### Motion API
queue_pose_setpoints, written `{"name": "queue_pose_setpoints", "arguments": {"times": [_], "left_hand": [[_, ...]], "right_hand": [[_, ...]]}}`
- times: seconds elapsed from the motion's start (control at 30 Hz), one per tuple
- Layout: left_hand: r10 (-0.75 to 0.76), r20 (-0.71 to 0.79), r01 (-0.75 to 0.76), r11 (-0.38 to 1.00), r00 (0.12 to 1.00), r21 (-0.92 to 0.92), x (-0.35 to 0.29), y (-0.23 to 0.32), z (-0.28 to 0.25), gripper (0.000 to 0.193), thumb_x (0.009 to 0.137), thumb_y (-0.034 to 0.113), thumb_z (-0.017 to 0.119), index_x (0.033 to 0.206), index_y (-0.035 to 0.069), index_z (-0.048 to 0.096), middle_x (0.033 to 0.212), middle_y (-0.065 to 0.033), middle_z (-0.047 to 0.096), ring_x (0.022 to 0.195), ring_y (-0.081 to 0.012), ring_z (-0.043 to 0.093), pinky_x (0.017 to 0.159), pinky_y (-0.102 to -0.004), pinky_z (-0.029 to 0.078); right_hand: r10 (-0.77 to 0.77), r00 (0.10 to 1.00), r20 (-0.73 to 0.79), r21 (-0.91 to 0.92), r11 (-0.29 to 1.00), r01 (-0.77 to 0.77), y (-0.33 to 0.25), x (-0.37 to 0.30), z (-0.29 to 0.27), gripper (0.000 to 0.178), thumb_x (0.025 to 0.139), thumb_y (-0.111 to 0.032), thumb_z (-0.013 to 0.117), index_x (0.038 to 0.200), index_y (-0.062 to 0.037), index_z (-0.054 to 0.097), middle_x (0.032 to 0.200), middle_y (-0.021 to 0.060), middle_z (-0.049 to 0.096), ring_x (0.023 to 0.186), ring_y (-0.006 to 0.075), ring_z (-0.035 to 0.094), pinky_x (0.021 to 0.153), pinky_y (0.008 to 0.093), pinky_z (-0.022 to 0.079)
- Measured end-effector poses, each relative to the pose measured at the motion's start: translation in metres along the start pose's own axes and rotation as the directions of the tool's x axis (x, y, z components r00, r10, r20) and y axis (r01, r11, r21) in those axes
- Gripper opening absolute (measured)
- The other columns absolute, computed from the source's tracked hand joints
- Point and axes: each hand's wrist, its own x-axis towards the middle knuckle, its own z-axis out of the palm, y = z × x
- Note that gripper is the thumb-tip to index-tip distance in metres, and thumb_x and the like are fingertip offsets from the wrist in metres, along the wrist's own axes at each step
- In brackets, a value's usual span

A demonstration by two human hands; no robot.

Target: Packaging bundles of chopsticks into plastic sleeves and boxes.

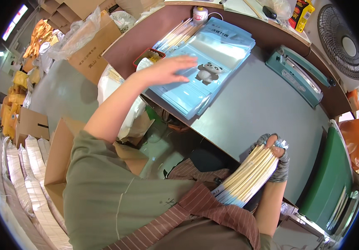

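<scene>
My left hand [169, 71] is open and bare, its fingers stretched out over a stack of blue plastic bags [225, 52] printed with a panda. Whether it touches the top bag I cannot tell. At the front edge of the table, my right hand [276, 157], in a grey fingerless glove, grips the upper end of a pack of chopsticks [246, 175]. The pale sticks lie side by side in clear and blue wrapping, slanting down toward my apron. Beyond the bags lie more wrapped chopsticks [179, 35].
On the grey table [246, 112] stands a teal bag sealer [296, 75]. A small red box [148, 56] and a white spool [200, 14] sit by the bags. A fan [346, 41] is at far right, a green board [327, 179] nearer. Cardboard boxes [62, 154] stand left.
</scene>
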Motion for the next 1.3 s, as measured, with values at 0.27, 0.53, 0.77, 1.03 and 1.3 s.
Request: {"name": "queue_pose_setpoints", "arguments": {"times": [0.27, 0.53, 0.77, 1.03, 1.3], "left_hand": [[-0.229, 0.229, 0.165, 0.949, 0.946, 0.268, -0.008, 0.029, -0.006, 0.023, 0.079, 0.01, 0.058, 0.101, 0.006, 0.057, 0.101, -0.0077, 0.06, 0.088, -0.0247, 0.059, 0.074, -0.0345, 0.049], [-0.329, 0.409, 0.441, 0.87, 0.851, -0.219, 0.022, 0.013, -0.021, 0.023, 0.082, 0.024, 0.06, 0.08, 0.002, 0.057, 0.073, -0.0093, 0.059, 0.07, -0.019, 0.056, 0.064, -0.0329, 0.042], [-0.453, 0.58, 0.703, 0.632, 0.677, -0.326, 0.021, 0.001, -0.01, 0.048, 0.092, 0.042, 0.043, 0.087, -0.003, 0.059, 0.076, -0.0028, 0.059, 0.071, -0.0091, 0.048, 0.069, -0.026, 0.042], [-0.638, 0.273, 0.678, 0.562, 0.72, -0.473, 0.011, 0.019, 0.022, 0.063, 0.091, 0.051, 0.035, 0.08, -0.005, 0.06, 0.074, -0.0064, 0.058, 0.071, -0.0122, 0.05, 0.07, -0.0261, 0.041], [-0.783, 0.227, 0.766, 0.425, 0.578, -0.482, 0.003, 0.023, 0.028, 0.068, 0.091, 0.056, 0.03, 0.085, -0.005, 0.06, 0.08, -0.009, 0.06, 0.079, -0.0124, 0.051, 0.075, -0.0263, 0.041]], "right_hand": [[-0.058, 0.998, -0.022, -0.021, 0.998, 0.057, -0.001, -0.007, -0.019, 0.026, 0.067, -0.022, 0.063, 0.076, -0.002, 0.05, 0.071, 0.0149, 0.053, 0.062, 0.0271, 0.055, 0.055, 0.0386, 0.051], [-0.023, 0.997, 0.071, 0.006, 1.0, 0.022, -0.001, -0.01, -0.018, 0.024, 0.068, -0.021, 0.062, 0.077, -0.0014, 0.051, 0.069, 0.015, 0.054, 0.062, 0.0272, 0.056, 0.056, 0.0381, 0.051], [-0.114, 0.989, 0.093, 0.115, 0.988, 0.103, -0.002, -0.033, -0.027, 0.021, 0.07, -0.016, 0.062, 0.08, 0.0001, 0.053, 0.08, 0.0199, 0.057, 0.074, 0.0318, 0.06, 0.063, 0.0401, 0.054], [-0.162, 0.985, 0.063, 0.08, 0.984, 0.157, 0.0, -0.047, -0.029, 0.023, 0.071, -0.021, 0.062, 0.08, -0.0025, 0.052, 0.072, 0.015, 0.054, 0.063, 0.0269, 0.055, 0.054, 0.0391, 0.051], [-0.129, 0.983, 0.132, 0.062, 0.991, 0.121, 0.003, -0.049, -0.033, 0.023, 0.071, -0.021, 0.062, 0.08, -0.0028, 0.052, 0.07, 0.0147, 0.054, 0.062, 0.0274, 0.056, 0.056, 0.0392, 0.052]]}}
